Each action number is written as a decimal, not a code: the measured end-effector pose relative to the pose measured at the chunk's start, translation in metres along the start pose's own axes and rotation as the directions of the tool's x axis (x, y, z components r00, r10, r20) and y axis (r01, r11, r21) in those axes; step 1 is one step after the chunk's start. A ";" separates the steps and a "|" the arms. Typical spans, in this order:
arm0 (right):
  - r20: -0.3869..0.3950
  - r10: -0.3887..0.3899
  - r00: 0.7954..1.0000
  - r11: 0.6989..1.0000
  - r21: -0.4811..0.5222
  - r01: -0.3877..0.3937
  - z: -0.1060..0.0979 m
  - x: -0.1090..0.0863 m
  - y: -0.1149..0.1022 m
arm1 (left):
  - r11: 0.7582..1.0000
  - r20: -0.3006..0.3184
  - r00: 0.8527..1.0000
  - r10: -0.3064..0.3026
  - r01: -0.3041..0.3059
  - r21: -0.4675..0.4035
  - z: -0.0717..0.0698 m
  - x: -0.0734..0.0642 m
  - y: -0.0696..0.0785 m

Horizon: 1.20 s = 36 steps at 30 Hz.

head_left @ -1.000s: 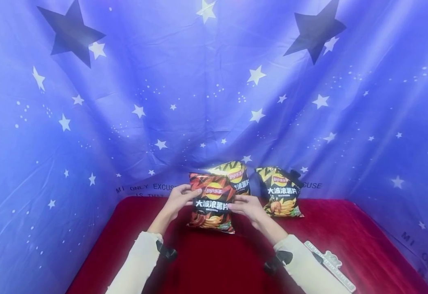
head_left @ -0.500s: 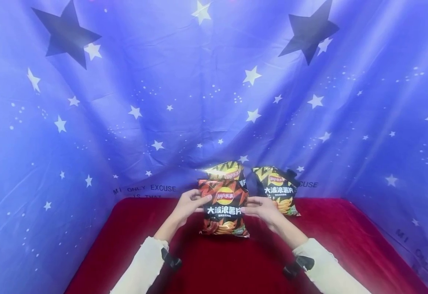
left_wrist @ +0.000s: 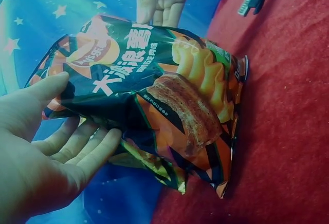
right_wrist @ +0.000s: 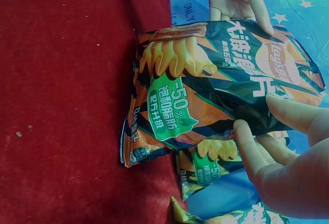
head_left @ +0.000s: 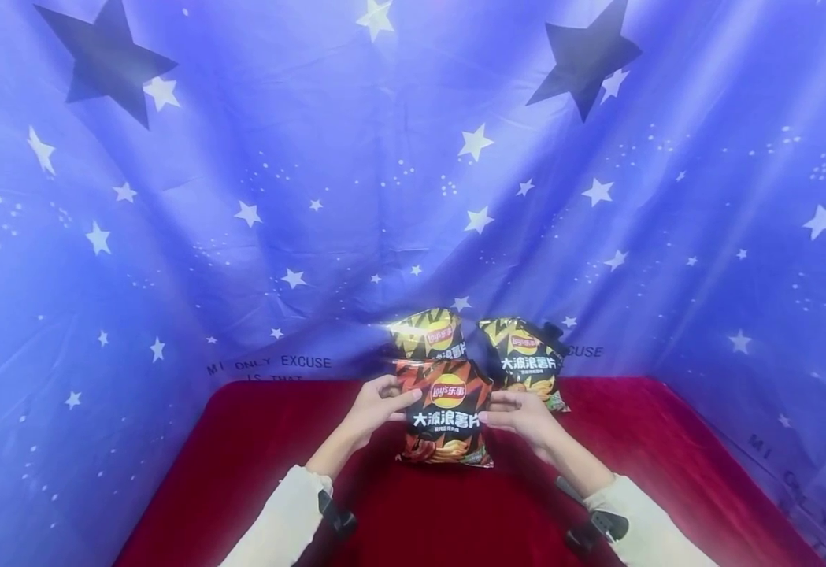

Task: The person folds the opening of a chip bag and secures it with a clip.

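Note:
Between both hands stands a red and black bag of potato chips (head_left: 444,441), front side facing me. My left hand (head_left: 377,409) grips its left edge, thumb on the front and fingers behind, as the left wrist view shows with the hand (left_wrist: 46,147) at the bag's side. On the opposite edge my right hand (head_left: 526,421) pinches the bag; in the right wrist view its thumb lies over the front and the fingers reach underneath. Behind it is a yellow and black chip bag (head_left: 420,337), partly hidden by the red one.
A second yellow chip bag (head_left: 526,354) leans upright at the back right, near a dark object (head_left: 553,335) behind it. The red cloth-covered table (head_left: 264,441) meets a blue star-patterned curtain (head_left: 356,252) at its back edge.
Both hands have brought the red chip bag to the right and slightly nearer. More of the yellow bag behind shows on the left. The clipboard-like white piece at lower right has left the head view.

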State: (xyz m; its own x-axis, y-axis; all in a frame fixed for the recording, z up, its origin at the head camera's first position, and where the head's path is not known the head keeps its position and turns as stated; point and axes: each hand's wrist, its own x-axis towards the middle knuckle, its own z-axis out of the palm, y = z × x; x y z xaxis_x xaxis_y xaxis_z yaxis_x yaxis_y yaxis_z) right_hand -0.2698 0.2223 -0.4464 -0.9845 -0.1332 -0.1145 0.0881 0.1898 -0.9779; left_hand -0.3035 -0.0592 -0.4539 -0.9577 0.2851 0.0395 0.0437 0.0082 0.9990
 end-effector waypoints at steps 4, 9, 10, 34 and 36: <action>-0.011 0.001 1.000 1.000 -0.017 -0.001 -0.001 -0.001 0.002 | 1.000 0.011 1.000 0.005 -0.005 -0.004 0.000 0.001 -0.002; -0.014 -0.030 0.999 0.999 -0.014 0.030 -0.003 0.003 0.002 | 1.000 0.022 0.999 0.028 -0.028 -0.013 -0.003 0.003 -0.006; -0.014 -0.038 0.999 0.999 -0.017 0.038 -0.004 0.004 0.003 | 0.999 0.024 0.999 0.029 -0.028 -0.018 -0.004 0.003 -0.007; 0.023 -0.100 0.995 0.995 -0.003 0.100 -0.017 0.019 0.022 | 1.000 0.051 0.999 0.005 -0.006 0.028 -0.014 0.006 -0.021; 0.018 -0.104 0.994 0.994 0.018 0.104 -0.016 0.018 0.023 | 1.000 0.051 0.999 0.002 -0.003 0.022 -0.014 0.005 -0.022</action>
State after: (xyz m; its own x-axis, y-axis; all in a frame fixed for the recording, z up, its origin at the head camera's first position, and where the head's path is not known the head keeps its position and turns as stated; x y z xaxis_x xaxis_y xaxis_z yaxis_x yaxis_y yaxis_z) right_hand -0.2882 0.2402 -0.4677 -0.9854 -0.1694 -0.0148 -0.0122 0.1576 -0.9874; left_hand -0.3131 -0.0711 -0.4756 -0.9419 0.3335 0.0405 0.0529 0.0284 0.9982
